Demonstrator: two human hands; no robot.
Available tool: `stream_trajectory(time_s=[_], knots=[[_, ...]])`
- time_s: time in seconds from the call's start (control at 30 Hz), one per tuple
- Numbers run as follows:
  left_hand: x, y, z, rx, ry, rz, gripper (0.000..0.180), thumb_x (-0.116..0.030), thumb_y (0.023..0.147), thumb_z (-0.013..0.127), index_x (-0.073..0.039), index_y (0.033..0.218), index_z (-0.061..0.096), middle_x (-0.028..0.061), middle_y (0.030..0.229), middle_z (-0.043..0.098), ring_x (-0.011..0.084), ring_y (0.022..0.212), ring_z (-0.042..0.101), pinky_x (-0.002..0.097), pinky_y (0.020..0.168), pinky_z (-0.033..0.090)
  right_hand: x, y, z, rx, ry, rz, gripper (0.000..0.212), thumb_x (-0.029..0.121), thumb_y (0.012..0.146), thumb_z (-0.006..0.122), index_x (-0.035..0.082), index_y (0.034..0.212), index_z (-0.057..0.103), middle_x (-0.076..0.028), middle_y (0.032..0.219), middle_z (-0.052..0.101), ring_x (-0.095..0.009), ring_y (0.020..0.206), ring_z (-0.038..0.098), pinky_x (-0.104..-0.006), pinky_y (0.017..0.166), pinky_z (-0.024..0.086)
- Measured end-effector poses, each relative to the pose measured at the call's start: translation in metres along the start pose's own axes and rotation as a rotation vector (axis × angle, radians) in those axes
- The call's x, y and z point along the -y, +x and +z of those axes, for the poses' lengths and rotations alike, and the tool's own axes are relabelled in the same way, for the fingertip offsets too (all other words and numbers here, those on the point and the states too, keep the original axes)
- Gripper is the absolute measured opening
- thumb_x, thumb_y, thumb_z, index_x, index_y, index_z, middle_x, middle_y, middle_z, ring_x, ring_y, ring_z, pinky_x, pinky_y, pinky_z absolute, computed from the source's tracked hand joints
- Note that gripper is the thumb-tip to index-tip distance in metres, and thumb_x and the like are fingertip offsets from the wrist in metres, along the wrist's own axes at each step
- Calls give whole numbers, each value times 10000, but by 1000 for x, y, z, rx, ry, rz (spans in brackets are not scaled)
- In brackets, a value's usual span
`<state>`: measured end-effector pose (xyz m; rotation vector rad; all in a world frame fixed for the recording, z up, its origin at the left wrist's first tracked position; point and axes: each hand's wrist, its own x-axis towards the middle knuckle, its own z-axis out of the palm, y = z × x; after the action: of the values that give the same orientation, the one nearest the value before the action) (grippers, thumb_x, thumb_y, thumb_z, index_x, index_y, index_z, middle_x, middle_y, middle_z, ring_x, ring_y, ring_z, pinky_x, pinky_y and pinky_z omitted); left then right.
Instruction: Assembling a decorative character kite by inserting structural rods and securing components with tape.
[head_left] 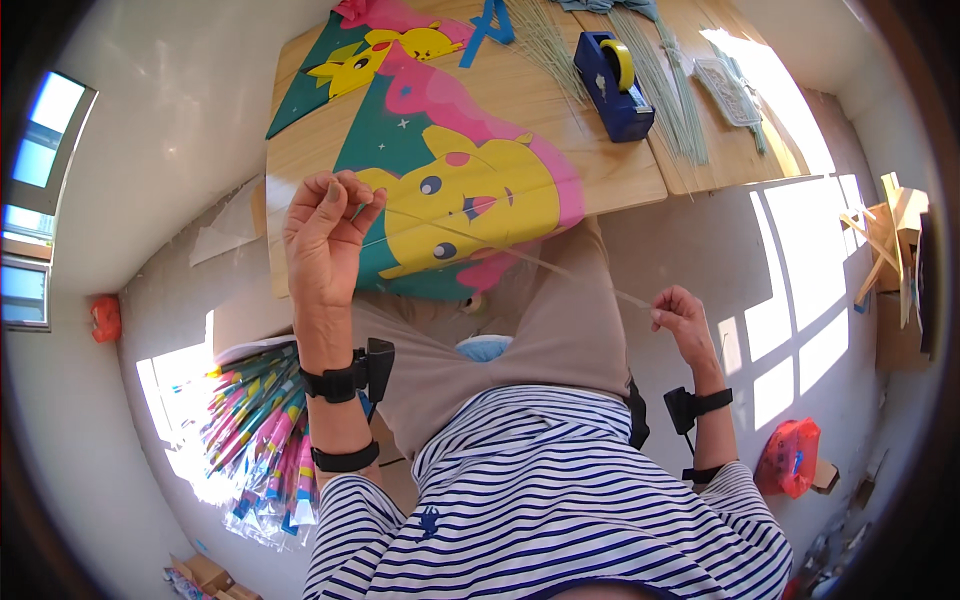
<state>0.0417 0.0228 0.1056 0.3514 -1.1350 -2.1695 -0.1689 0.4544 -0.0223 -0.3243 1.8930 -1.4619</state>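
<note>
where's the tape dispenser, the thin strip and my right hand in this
Tape dispenser [614,108]: head view, on its blue body.
Thin strip [541,263]: head view, along its middle stretch.
Right hand [685,318]: head view, on the middle of the hand.

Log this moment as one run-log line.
left hand: pinching thin strip | right hand: pinching strip's other end | table: printed sheet, tape dispenser, sticks

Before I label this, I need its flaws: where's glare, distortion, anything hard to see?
Head view: sunlight bleaches patches of floor on both sides and the far right of the table; fisheye curvature bends edges toward the dark border; the thin strip between left hand and right hand looks faint.
</note>
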Motion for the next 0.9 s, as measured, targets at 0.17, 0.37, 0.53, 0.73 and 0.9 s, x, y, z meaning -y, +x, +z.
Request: stream_trajectory(time_s=[0.17, 0.37, 0.53, 0.73, 0.9], knots=[[-38, -49, -70, -237, 59, 202, 61, -60, 954, 669, -70, 992, 624, 81, 979, 670, 215, 973, 668, 501, 1016, 535, 59, 51, 34, 187, -102, -113, 88, -59, 851, 615, -6, 921, 606, -12, 794, 589, -100, 704, 578, -253, 673, 495], [-57, -98, -136, -370, 28, 316, 93, -43, 931, 688, -87, 994, 635, 88, 990, 681, 237, 1069, 660, 596, 1108, 437, 104, 88, 78, 289, -261, -236, 68, -34, 860, 614, 17, 903, 602, 24, 809, 563, -66, 772, 542, -228, 743, 464], [-68, -116, -167, -371, 58, 355, 118, -6, 921, 683, -86, 1001, 649, 84, 1001, 690, 233, 1106, 652, 582, 1139, 415, 132, 101, 101, 247, -329, -291, 80, -22, 865, 613, 32, 924, 599, 43, 838, 560, -47, 804, 525, -213, 766, 444], [-80, -131, -174, -453, 169, 367, 147, 28, 914, 674, -37, 1044, 648, 109, 961, 698, 255, 1028, 695, 484, 1107, 478, 167, 108, 116, 241, -353, -416, 76, -34, 886, 596, 31, 925, 587, 17, 835, 553, -66, 747, 531, -217, 713, 445], [-78, -140, -181, -533, 194, 337, 137, 52, 909, 669, -18, 1023, 637, 133, 951, 697, 274, 1014, 700, 459, 1075, 511, 189, 102, 115, 201, -429, -535, 77, -39, 894, 589, 21, 942, 583, 14, 835, 544, -66, 752, 519, -207, 713, 433]])
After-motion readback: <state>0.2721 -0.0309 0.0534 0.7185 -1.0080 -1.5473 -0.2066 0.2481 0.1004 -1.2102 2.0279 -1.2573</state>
